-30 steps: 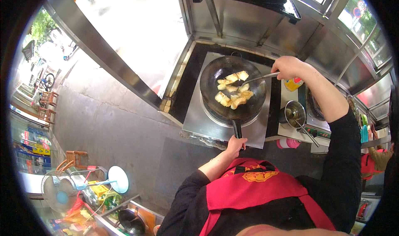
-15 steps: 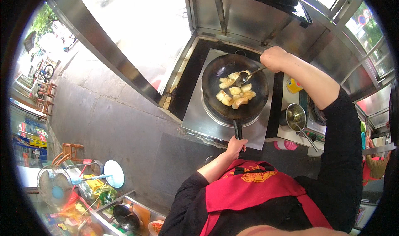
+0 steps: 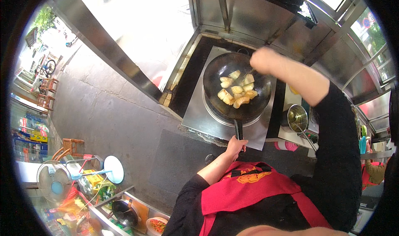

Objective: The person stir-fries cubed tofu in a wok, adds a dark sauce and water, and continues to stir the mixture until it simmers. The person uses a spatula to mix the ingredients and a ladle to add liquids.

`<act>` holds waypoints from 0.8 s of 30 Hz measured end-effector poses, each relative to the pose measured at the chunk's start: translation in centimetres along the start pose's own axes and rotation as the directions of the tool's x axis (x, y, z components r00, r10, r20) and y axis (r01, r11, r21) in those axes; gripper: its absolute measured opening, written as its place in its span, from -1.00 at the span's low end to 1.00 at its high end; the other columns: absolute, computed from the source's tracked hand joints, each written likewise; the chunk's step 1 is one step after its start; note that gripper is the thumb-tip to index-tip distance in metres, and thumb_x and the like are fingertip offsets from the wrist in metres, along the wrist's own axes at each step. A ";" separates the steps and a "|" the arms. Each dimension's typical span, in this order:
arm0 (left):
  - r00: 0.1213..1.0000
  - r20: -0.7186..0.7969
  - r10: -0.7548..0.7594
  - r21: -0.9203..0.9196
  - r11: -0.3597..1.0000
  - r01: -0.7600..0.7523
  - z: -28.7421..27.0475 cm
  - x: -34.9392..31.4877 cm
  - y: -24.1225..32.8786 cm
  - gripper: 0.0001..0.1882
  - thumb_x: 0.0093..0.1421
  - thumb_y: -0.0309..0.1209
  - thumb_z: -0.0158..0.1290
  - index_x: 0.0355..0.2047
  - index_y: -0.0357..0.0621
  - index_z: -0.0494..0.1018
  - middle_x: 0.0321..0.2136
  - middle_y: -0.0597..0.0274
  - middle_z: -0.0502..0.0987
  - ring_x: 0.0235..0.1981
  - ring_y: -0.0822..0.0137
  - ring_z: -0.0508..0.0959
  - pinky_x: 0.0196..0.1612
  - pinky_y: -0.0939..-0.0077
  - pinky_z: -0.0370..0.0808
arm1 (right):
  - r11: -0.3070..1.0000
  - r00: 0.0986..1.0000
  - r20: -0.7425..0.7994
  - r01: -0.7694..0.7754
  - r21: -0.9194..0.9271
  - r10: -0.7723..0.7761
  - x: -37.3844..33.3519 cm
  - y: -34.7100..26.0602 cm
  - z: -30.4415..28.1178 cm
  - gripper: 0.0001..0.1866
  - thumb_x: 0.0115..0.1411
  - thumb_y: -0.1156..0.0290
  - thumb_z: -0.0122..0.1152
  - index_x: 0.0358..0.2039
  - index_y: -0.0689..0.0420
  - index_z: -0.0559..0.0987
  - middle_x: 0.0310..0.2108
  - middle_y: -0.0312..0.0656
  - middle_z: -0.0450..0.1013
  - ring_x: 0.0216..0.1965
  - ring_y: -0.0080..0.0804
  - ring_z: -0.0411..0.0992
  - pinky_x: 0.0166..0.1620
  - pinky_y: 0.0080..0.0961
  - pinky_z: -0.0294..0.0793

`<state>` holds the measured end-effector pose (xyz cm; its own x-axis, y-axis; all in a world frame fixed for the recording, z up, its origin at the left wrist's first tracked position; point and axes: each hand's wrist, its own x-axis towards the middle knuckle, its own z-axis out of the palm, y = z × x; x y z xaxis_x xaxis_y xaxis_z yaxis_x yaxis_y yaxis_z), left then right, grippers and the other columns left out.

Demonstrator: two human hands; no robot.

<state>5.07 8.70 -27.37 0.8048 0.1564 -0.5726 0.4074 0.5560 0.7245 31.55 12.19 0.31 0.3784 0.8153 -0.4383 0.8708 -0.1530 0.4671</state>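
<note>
Pale yellow, browned food pieces [image 3: 237,89] lie in a loose cluster mid-wok, a few slightly apart on the far side. Dark wok [image 3: 216,68] sits on a round burner in a steel stovetop [image 3: 193,113], handle [image 3: 238,130] pointing near. Left hand [image 3: 237,145] closed around the handle's near end. Right hand [image 3: 262,61] motion-blurred, over wok's far right rim, fingers curled shut on a spatula [image 3: 248,73]; its handle mostly hidden, blade hard to make out among the food.

Right of stove: metal pot [image 3: 285,120], liquid inside, ladle [image 3: 307,138] leaning out toward near right. Stack of pink cups [image 3: 286,146] on near side of pot. Person wears red apron [image 3: 249,190], black sleeves. Near left: a second dark wok [image 3: 124,213], bowl [image 3: 149,227] of orange-red food to its right, fan [image 3: 54,182] farther left. Far left: wooden stools [image 3: 49,84]. Far right edge: another person [image 3: 376,171], partly visible.
</note>
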 end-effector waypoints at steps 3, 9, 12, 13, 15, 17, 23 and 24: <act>1.000 -0.020 0.002 -0.049 0.999 -0.003 0.5 -0.1 0.3 -0.83 -0.07 -0.54 0.11 -0.58 -0.26 0.31 -0.73 0.24 0.36 -0.78 0.37 0.38 -0.74 0.46 0.28 | 0.990 0.996 0.036 0.079 -0.114 -0.076 -3.8 -0.4 1.7 -0.86 -0.10 0.46 0.10 -0.53 0.10 0.62 -0.45 -0.15 0.53 -0.35 -0.26 0.52 -0.32 -0.38 0.51; 1.000 0.013 0.010 -0.078 0.997 -0.009 0.2 0.2 0.4 -0.84 -0.07 -0.55 0.11 -0.59 -0.24 0.31 -0.73 0.25 0.34 -0.78 0.37 0.38 -0.74 0.46 0.28 | 0.986 0.993 -0.106 -0.075 -0.152 0.059 -7.3 1.8 1.8 -0.90 -0.14 0.47 0.12 -0.60 0.09 0.61 -0.52 -0.19 0.53 -0.42 -0.26 0.51 -0.38 -0.39 0.49; 1.000 0.017 -0.002 -0.033 0.999 0.003 0.1 0.3 0.2 -0.83 -0.07 -0.54 0.11 -0.58 -0.24 0.29 -0.72 0.25 0.34 -0.78 0.37 0.38 -0.74 0.46 0.28 | 0.987 0.991 -0.131 -0.043 -0.155 0.022 -7.6 1.1 1.3 -0.91 -0.15 0.46 0.12 -0.63 0.08 0.60 -0.56 -0.20 0.52 -0.44 -0.27 0.51 -0.39 -0.41 0.48; 1.000 0.019 -0.009 -0.011 1.000 0.009 0.0 0.4 0.1 -0.83 -0.06 -0.54 0.11 -0.57 -0.24 0.29 -0.72 0.25 0.34 -0.78 0.37 0.38 -0.74 0.46 0.28 | 0.988 0.992 -0.123 -0.024 -0.152 0.006 -7.5 0.8 1.2 -0.91 -0.16 0.46 0.12 -0.64 0.08 0.60 -0.56 -0.20 0.52 -0.44 -0.28 0.51 -0.39 -0.41 0.48; 1.000 -0.006 -0.005 -0.026 1.000 0.005 0.1 0.3 0.0 -0.81 -0.06 -0.53 0.11 -0.54 -0.25 0.28 -0.71 0.24 0.34 -0.77 0.37 0.39 -0.74 0.46 0.29 | 0.994 0.987 -0.159 0.003 -0.108 -0.020 -6.8 0.6 1.3 -0.91 -0.15 0.45 0.12 -0.63 0.08 0.60 -0.56 -0.20 0.52 -0.44 -0.28 0.51 -0.39 -0.40 0.49; 1.000 -0.015 -0.002 -0.036 0.999 0.002 0.1 0.4 0.0 -0.80 -0.06 -0.52 0.12 -0.51 -0.26 0.27 -0.71 0.24 0.34 -0.76 0.38 0.39 -0.73 0.46 0.30 | 0.995 0.984 -0.172 0.026 -0.100 -0.043 -6.1 0.5 1.0 -0.90 -0.15 0.45 0.11 -0.63 0.08 0.60 -0.55 -0.20 0.52 -0.43 -0.29 0.51 -0.39 -0.40 0.49; 0.999 0.008 -0.033 0.012 0.999 0.033 -0.1 0.1 0.5 -0.77 -0.06 -0.52 0.12 -0.50 -0.26 0.26 -0.70 0.22 0.35 -0.75 0.39 0.40 -0.73 0.48 0.32 | 0.965 0.973 -0.151 0.139 -0.220 -0.175 -3.7 1.3 -1.2 -0.89 -0.12 0.43 0.09 -0.61 0.07 0.60 -0.56 -0.20 0.51 -0.43 -0.28 0.51 -0.38 -0.40 0.49; 0.999 -0.008 -0.036 0.022 0.999 0.037 0.1 -0.1 0.6 -0.77 -0.06 -0.52 0.12 -0.50 -0.26 0.25 -0.70 0.22 0.36 -0.75 0.39 0.39 -0.73 0.48 0.32 | 0.961 0.973 -0.133 0.152 -0.232 -0.187 -3.9 1.3 -2.2 -0.89 -0.10 0.42 0.08 -0.60 0.07 0.59 -0.58 -0.19 0.51 -0.44 -0.28 0.51 -0.39 -0.39 0.48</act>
<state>5.30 8.99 -26.86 0.7857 0.1429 -0.6018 0.4462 0.5429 0.7115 30.53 10.03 4.29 0.1643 0.8964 -0.4118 0.8214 0.1069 0.5603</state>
